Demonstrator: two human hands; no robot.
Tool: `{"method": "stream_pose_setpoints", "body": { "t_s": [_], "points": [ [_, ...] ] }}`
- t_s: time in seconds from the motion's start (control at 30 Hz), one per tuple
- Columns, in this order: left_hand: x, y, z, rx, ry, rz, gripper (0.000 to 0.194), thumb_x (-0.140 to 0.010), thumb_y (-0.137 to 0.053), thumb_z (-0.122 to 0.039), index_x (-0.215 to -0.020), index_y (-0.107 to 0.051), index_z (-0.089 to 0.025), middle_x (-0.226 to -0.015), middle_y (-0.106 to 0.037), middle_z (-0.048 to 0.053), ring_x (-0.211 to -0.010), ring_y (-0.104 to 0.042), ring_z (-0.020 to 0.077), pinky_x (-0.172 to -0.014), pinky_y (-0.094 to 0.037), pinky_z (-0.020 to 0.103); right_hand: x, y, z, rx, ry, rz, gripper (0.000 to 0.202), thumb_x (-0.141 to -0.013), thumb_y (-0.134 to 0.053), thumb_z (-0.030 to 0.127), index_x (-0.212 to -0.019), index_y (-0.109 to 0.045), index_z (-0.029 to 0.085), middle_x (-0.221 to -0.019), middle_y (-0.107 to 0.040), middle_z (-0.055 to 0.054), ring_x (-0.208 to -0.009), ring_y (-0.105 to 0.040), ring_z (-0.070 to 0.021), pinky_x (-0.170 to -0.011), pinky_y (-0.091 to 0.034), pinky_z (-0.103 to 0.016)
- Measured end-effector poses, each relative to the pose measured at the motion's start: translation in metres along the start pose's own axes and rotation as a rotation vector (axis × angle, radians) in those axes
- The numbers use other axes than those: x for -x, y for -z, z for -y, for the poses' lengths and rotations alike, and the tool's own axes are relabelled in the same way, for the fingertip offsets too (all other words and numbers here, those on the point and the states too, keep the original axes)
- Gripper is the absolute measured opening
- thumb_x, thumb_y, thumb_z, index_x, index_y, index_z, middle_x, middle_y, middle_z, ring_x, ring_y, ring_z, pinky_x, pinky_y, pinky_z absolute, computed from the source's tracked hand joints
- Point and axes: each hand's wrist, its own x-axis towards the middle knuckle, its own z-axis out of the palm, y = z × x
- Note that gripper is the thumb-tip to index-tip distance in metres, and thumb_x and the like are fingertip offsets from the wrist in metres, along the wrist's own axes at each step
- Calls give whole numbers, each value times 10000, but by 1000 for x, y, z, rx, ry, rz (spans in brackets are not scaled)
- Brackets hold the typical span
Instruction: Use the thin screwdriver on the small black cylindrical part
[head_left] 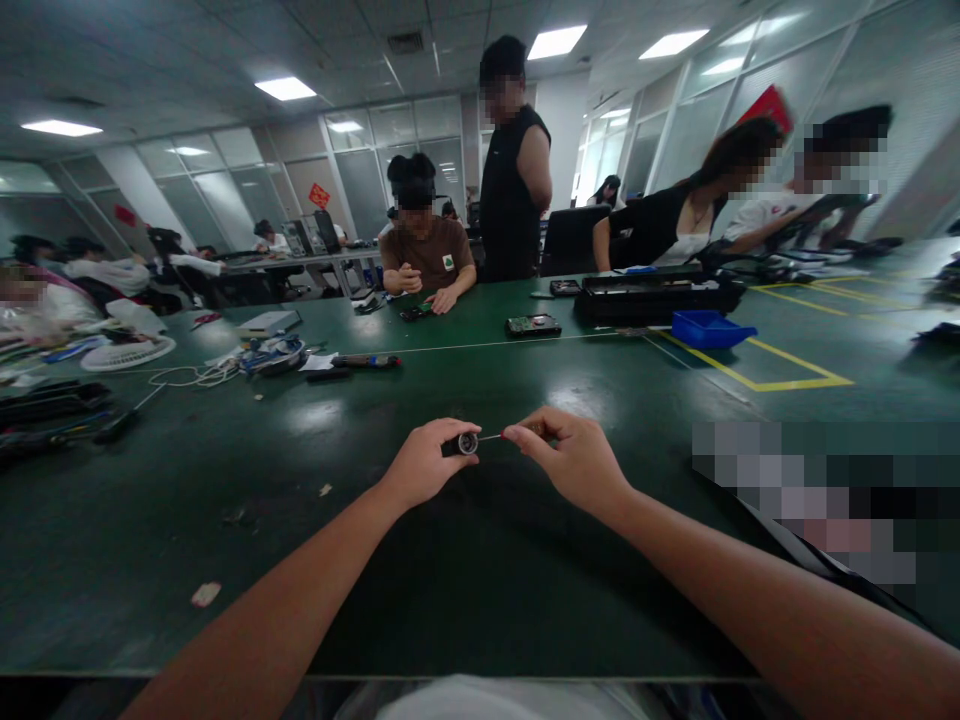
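Just above the green tabletop, my left hand [429,462] is closed around a small dark round part [468,443] with a silvery rim, its open face turned toward me. My right hand [574,452] pinches a thin screwdriver [492,437], whose handle is mostly hidden by the fingers; a bit of red shows near the fingertips. The metal shaft points left and its tip is at the edge of the round part. I cannot tell whether the tip is inside it or only touching.
Across the green table [480,600], a person in brown works on a small device. A circuit board unit [533,325], a long black housing [660,297] and a blue tray [711,329] stand beyond my hands. Cables [274,355] and a power screwdriver [367,362] lie at left; a pixelated object is at right.
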Motion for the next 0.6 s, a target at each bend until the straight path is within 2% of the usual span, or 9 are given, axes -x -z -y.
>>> {"method": "stream_pose_setpoints", "body": {
  "t_s": [0.1, 0.17, 0.23, 0.33, 0.4, 0.53, 0.6],
  "points": [
    [0, 0, 0, -13, -6, 6, 399, -749, -783, -191, -1133, -693, -255, -1155, -691, 25, -1092, -620, 211, -1015, -446, 371, 0, 0, 1, -66, 61, 39, 172, -915, -580, 321, -1011, -669, 209, -823, -718, -17, -734, -665, -168, -669, -486, -294],
    [0, 0, 2, -26, -11, 5, 404, -754, -781, -200, -1144, -691, -255, -1167, -688, 28, -1102, -617, 215, -1023, -444, 379, 1, 1, 2, -65, 86, 70, 167, -931, -543, 282, -1037, -646, 205, -888, -717, -31, -797, -670, -172, -705, -490, -297],
    [0, 0, 3, -35, -16, 5, 408, -754, -781, -204, -1149, -690, -253, -1173, -687, 31, -1103, -618, 218, -1026, -446, 382, 0, 2, 3, -46, 72, 94, 181, -954, -505, 304, -1029, -636, 205, -847, -704, -25, -766, -661, -169, -680, -478, -291],
    [0, -1, 3, -39, -27, 14, 417, -749, -784, -197, -1151, -690, -255, -1170, -688, 26, -1096, -623, 214, -1021, -450, 374, -1, 2, 3, -2, 5, 118, 271, -992, -426, 374, -974, -639, 207, -642, -629, 13, -593, -609, -156, -584, -433, -282],
    [0, -2, 2, -37, -31, 25, 423, -748, -785, -191, -1155, -689, -260, -1168, -689, 20, -1098, -621, 209, -1022, -448, 368, 0, 1, 3, 33, -2, 104, 286, -997, -406, 370, -975, -637, 202, -597, -595, 21, -544, -579, -154, -562, -414, -284],
    [0, 0, -4, -33, 27, 36, 471, -741, -794, -189, -1192, -675, -253, -1165, -693, 23, -1093, -623, 211, -1019, -445, 369, 2, 0, 4, 56, 100, 69, 264, -966, -435, 267, -1181, -557, 173, -750, -647, -13, -651, -607, -167, -639, -447, -296],
    [0, 1, -7, -24, 84, 13, 473, -732, -802, -193, -1186, -679, -244, -1136, -703, 25, -1057, -635, 212, -993, -461, 366, 3, 1, 4, 42, 121, 65, 282, -953, -444, 238, -1212, -532, 169, -834, -668, -34, -746, -634, -177, -697, -462, -304]
  ]
}}
